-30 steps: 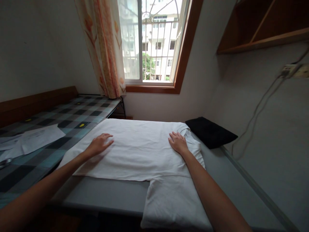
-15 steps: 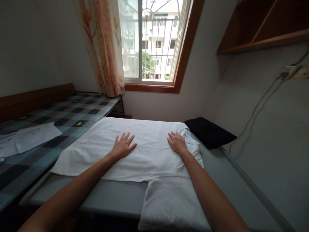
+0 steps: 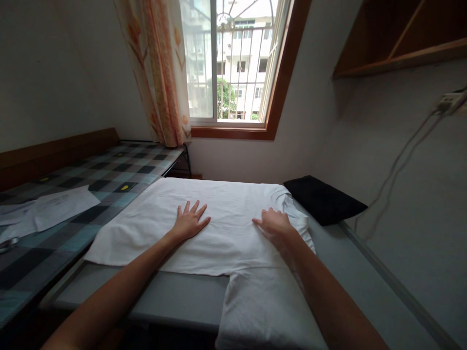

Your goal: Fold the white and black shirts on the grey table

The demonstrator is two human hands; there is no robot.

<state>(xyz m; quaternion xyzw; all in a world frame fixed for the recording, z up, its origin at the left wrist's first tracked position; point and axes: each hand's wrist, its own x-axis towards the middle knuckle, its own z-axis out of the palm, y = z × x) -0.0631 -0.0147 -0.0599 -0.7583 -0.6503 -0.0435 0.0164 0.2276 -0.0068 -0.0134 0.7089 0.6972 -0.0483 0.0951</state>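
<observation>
A white T-shirt (image 3: 229,214) lies spread on a grey tabletop (image 3: 182,296), its collar end to the right and its hem to the left. One sleeve (image 3: 266,301) hangs over the front edge. My left hand (image 3: 188,224) rests flat on the middle of the shirt, fingers spread. Near the collar, my right hand (image 3: 275,223) is just over the shirt with its knuckles raised. Its fingers are bent and one digit points left, with no cloth visibly gripped. Whether its fingertips touch the fabric I cannot tell.
Beyond the collar sits a black folded cloth or cushion (image 3: 324,201). To the left is a bed with a checked cover (image 3: 146,167), papers (image 3: 65,206) on it. A curtain (image 3: 164,97) hangs by the barred window. A wooden shelf (image 3: 401,61) and cord (image 3: 404,146) are at right.
My right hand has gone from lying flat to having raised knuckles and bent fingers. The left hand stays flat on the shirt. The whole view has shifted slightly.
</observation>
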